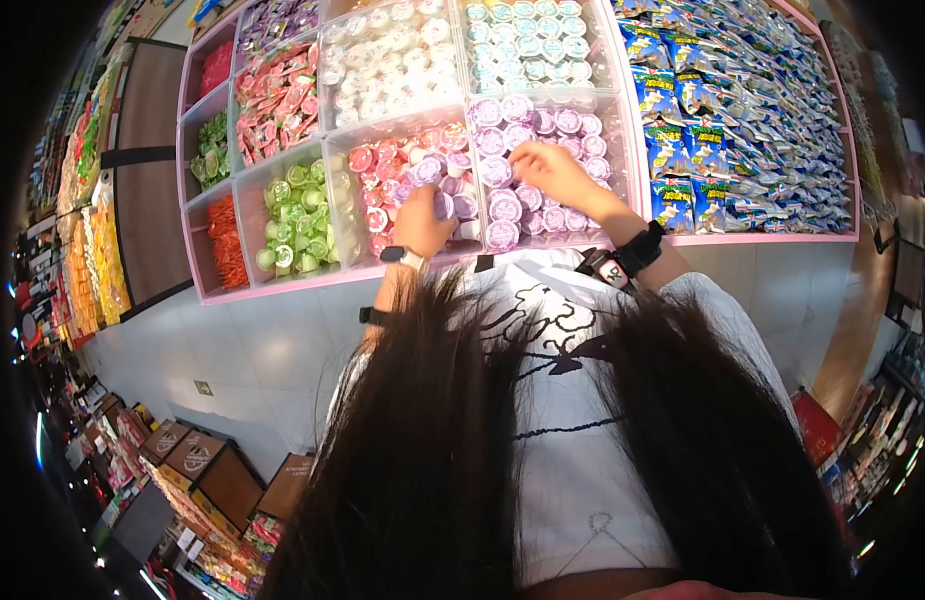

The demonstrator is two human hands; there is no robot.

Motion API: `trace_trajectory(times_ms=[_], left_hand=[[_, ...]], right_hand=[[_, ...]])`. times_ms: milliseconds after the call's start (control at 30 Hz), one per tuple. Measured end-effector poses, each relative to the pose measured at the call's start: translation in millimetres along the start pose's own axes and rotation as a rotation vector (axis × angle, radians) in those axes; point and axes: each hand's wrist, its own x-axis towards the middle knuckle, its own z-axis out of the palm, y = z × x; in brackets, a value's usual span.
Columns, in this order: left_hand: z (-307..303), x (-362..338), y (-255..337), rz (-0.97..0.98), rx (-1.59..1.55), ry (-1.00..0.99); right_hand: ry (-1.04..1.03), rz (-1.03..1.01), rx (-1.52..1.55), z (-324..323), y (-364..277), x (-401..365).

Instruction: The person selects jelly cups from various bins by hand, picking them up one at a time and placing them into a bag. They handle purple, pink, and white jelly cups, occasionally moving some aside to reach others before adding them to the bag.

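Small purple-lidded jelly cups fill a clear-walled compartment in front of me. My left hand is at the divider beside it, with its fingers closed around a purple jelly cup. More purple cups lie against these fingers, over the compartment of red-lidded jelly cups. My right hand reaches over the purple cups from the right. Its fingers are bent and a little apart at the cups' lids, and I see nothing held in them. Both wrists wear dark bands or watches.
A pink-edged display bin holds green-lidded cups, pink packets, white cups and blue-lidded cups. Blue snack bags fill the right section. Shelves and brown boxes stand behind on the left.
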Motion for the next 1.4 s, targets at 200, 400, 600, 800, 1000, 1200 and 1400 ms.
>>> trace_trajectory(times_ms=[200, 400, 600, 800, 1000, 1200, 1400], left_hand=[[-21.2, 10.4, 64.5, 0.297, -0.127, 0.152], [-3.9, 29.2, 87.9, 0.435, -0.128, 0.019], [-8.9, 35.0, 98.2, 0.451, -0.147, -0.043], [-27.2, 27.6, 46.6, 0.297, -0.2, 0.14], [-29.5, 3.0, 12.0, 0.136, -0.21, 0.128], [-21.1, -4.7, -5.5, 0.124, -0.221, 0.165], [-10.6, -0.9, -17.3, 0.068, -0.142, 0.024]], right_hand=[[-0.253, 0.314, 0.462, 23.2, -29.7, -11.0], [0.11, 0.263, 0.58, 14.5, -0.4, -31.9], [0.265, 0.296, 0.93, -12.3, 29.9, -42.9], [0.723, 0.291, 0.998, -48.0, 88.2, -16.7], [0.93, 0.326, 1.067, -35.1, 104.5, 15.2], [0.94, 0.416, 1.108, -38.2, 129.2, 21.7], [0.908, 0.495, 1.105, -40.0, 124.6, 23.1]])
